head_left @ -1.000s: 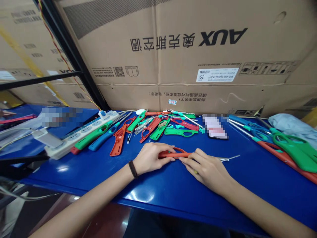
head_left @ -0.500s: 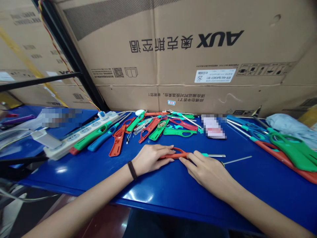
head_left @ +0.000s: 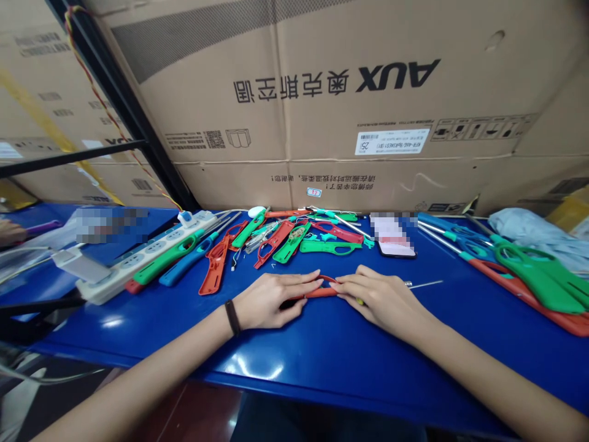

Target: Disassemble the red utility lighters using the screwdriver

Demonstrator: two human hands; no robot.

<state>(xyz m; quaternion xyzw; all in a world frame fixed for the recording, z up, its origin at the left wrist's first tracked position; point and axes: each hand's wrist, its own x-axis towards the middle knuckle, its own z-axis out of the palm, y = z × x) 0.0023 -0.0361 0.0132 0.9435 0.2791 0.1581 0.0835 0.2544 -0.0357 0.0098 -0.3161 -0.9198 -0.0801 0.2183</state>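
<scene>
My left hand point(head_left: 271, 301) and my right hand point(head_left: 381, 301) meet on a red-orange plastic lighter handle point(head_left: 319, 293), their fingertips nearly touching over it. Both hands press it against the blue table point(head_left: 322, 362), and most of it is hidden beneath my fingers. A thin metal rod point(head_left: 426, 283) sticks out to the right of my right hand. A small yellow-green part point(head_left: 359, 301) shows under that hand's fingers. A dark band circles my left wrist.
Beyond my hands lies a heap of green, red and blue lighter parts point(head_left: 276, 242). A white power strip point(head_left: 147, 263) lies at left. A blurred phone point(head_left: 396, 239) lies further right, then large green and red lighter shells point(head_left: 536, 282), grey cloth point(head_left: 529, 230), and cardboard boxes behind.
My hands have drawn closer together over the red-orange handle. The teal-and-metal piece at its right end is now covered by my right hand. The view has shifted slightly.
</scene>
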